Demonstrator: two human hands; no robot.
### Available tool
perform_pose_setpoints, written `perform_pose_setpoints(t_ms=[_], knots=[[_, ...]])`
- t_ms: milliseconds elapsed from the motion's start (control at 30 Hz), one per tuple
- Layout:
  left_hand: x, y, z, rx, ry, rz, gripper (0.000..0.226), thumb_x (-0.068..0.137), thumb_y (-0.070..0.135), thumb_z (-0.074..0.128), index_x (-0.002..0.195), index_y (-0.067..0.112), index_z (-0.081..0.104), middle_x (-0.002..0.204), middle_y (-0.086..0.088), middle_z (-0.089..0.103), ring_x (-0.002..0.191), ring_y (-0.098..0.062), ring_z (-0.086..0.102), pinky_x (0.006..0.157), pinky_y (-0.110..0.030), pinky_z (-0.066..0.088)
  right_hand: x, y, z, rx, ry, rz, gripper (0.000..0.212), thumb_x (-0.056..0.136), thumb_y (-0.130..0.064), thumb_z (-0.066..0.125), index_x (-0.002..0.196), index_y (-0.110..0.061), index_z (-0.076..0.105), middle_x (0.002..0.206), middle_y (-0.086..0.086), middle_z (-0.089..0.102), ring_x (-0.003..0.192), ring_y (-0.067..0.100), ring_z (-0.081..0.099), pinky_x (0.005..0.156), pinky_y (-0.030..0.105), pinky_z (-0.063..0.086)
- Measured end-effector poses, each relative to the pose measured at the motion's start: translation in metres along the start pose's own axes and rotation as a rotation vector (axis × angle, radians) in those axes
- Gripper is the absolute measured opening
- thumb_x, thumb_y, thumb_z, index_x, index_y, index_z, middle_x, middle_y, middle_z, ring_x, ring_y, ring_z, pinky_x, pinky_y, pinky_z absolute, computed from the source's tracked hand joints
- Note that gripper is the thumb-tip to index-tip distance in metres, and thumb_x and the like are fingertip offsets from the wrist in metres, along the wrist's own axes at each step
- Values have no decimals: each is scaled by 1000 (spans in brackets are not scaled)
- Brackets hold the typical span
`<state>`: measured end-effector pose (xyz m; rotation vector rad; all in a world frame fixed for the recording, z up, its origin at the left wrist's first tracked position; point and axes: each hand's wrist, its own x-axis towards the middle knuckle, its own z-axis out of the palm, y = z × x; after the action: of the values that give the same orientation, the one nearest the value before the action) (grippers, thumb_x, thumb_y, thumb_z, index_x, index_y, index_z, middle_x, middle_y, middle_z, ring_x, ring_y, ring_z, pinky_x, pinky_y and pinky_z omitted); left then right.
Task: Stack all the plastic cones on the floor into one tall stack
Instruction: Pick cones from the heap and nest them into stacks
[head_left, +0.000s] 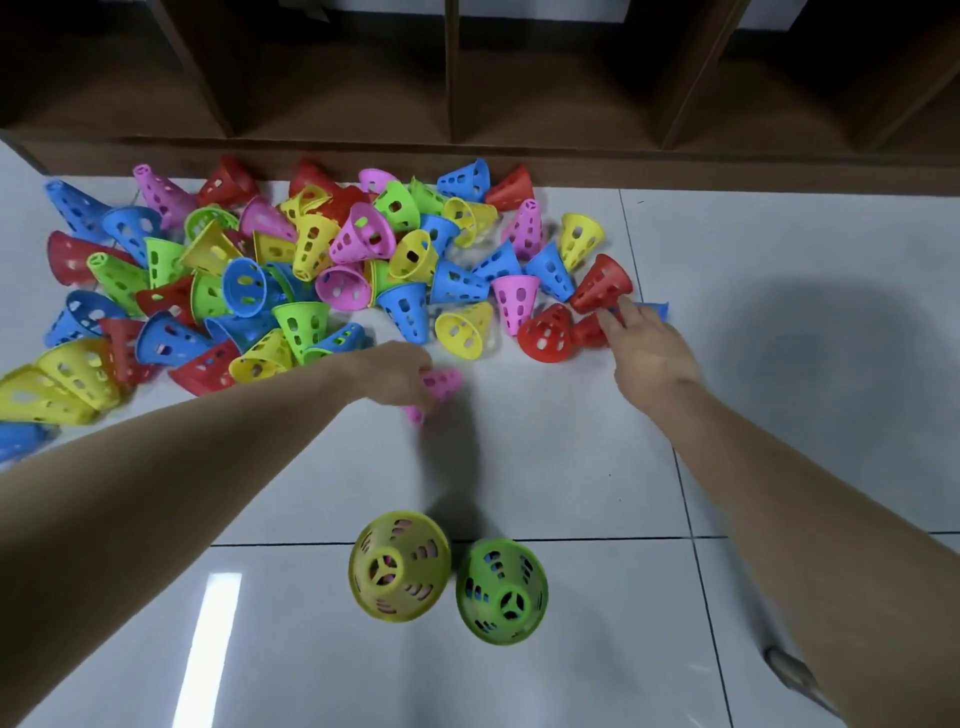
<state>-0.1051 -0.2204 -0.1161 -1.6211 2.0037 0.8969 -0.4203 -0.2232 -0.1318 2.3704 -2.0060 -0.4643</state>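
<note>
While loose cones lie heaped on the floor below the shelf, two stacks stand nearer: yellow-topped, green-topped. Left hand fingers curl round a blurred pink cone. Right hand fingers, straight and narrowly spread, touch a red cone.

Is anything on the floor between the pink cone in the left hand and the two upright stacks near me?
Nothing visible: bare tile lies between the pink cone and both stacks.
</note>
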Motion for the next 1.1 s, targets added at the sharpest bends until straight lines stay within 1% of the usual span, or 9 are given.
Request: perform_pose_setpoints(t_ms=[133,267,400,533,667,767,900,1000,1100], knots=[[-21,-8,1,-140,-31,102,38,78,37,78,104,14,64,102,-6,64,97,-27,62,72,-35,49,1,-12,1,2,32,85,63,88,-21,65,145,-17,38,148,14,34,132,32,40,105,42,40],[-52,-2,-4,-383,170,195,35,66,46,80,86,24,60,88,-2,64,85,-23,62,74,-39,48,-10,-25,5,-47,-31,149,56,88,-19,64,140,-21,41,139,12,41,126,30,47,96,39,46],[-90,5,-11,-678,289,267,31,79,28,85,101,19,64,94,-5,71,82,-20,65,76,-37,52,-35,-27,20,-26,-94,218,53,90,-13,59,140,-17,40,132,12,48,119,31,53,92,38,48],[-137,7,-17,-873,359,324,38,82,28,83,113,16,65,104,-2,74,100,-31,68,94,-49,55,-61,-33,30,196,15,309,40,88,-32,62,123,-15,54,117,10,62,108,32,58,87,37,47],[-190,5,-6,-903,433,387,42,82,28,82,117,15,63,108,-3,73,101,-30,68,95,-55,52,-101,-61,15,937,224,357,34,80,-35,73,108,-21,59,98,-1,66,98,25,61,82,33,49],[-226,1,19,-923,492,413,42,80,29,78,118,20,63,109,1,72,102,-22,68,94,-43,53,-148,-87,-15,1134,445,225,41,85,-25,77,121,-22,60,117,-4,53,113,9,50,97,19,39],[-248,2,55,-810,532,463,41,80,35,80,116,25,63,108,8,68,101,-18,64,89,-22,49,-209,-104,-55,1298,537,190,43,83,-29,76,122,-27,59,116,0,49,107,-8,49,89,3,35],[-246,5,70,-723,552,491,42,81,30,84,115,29,60,109,17,66,103,-12,63,88,-13,45,-243,-115,-74,1361,558,133,42,77,-45,69,117,-41,55,114,-3,56,108,6,55,90,16,42],[-237,4,79,-607,523,480,45,81,27,83,119,29,59,113,19,63,109,-9,60,92,-19,47,-260,-134,-73,1391,528,49,42,76,-44,71,115,-40,56,114,-4,61,110,18,58,95,30,45]])
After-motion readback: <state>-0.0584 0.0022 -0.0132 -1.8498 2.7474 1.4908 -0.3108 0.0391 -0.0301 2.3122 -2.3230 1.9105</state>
